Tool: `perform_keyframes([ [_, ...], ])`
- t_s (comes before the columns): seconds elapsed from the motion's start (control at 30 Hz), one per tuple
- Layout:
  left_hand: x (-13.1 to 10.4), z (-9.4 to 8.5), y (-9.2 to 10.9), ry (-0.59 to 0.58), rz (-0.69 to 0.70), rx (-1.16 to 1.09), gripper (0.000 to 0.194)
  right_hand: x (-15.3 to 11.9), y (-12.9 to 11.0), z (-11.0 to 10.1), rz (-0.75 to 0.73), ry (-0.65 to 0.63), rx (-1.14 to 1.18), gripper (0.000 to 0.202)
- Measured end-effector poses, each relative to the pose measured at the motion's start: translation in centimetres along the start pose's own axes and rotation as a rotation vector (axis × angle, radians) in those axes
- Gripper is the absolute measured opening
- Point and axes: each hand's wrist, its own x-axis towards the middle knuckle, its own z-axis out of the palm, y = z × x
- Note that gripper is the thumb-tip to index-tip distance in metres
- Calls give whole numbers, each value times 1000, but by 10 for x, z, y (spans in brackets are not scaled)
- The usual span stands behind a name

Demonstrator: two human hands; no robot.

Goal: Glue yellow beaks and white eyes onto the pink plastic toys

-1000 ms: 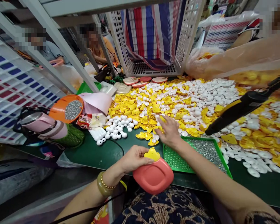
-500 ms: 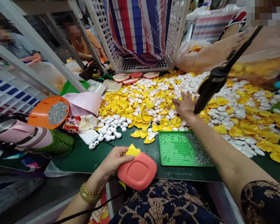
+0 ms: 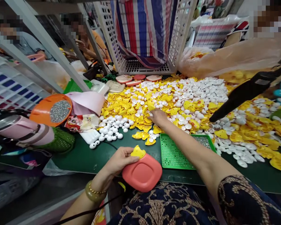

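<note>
My left hand (image 3: 121, 161) is closed on a coral-red plastic case (image 3: 142, 173) with rounded corners and a raised panel. Its thumb and fingers also pinch a small yellow plastic figure (image 3: 138, 152) at the case's upper edge. Over the loose parts, my right hand (image 3: 159, 118) reaches leftward, its fingers bent together at a yellow plastic shell (image 3: 146, 110) in the heap. Its fingertips are partly lost among the parts. A black electric screwdriver (image 3: 241, 93) hangs tilted to the right of that arm, touched by neither hand.
Yellow shells and white domes (image 3: 210, 89) are heaped across the table. Under my right forearm lies a green perforated tray (image 3: 172, 153) with small metal pieces. An orange bowl (image 3: 37, 111), a pink bottle (image 3: 44, 134) and white balls (image 3: 112, 125) stand left. A white crate (image 3: 105, 34) rises behind.
My right hand has moved left across the heap, from spread fingers beside the screwdriver to bent fingers at a yellow shell. The screwdriver has swung right. My left hand keeps its hold.
</note>
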Motion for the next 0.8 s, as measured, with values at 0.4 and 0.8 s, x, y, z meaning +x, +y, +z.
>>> perform_keyframes([
  [0.4,-6,48,5,-51,262,378,34,-130,-8,-27,-115,169,834,32],
  [0.8,-38,106,7,93,878,1386,44,-230,-15,-85,-289,168,1028,39],
])
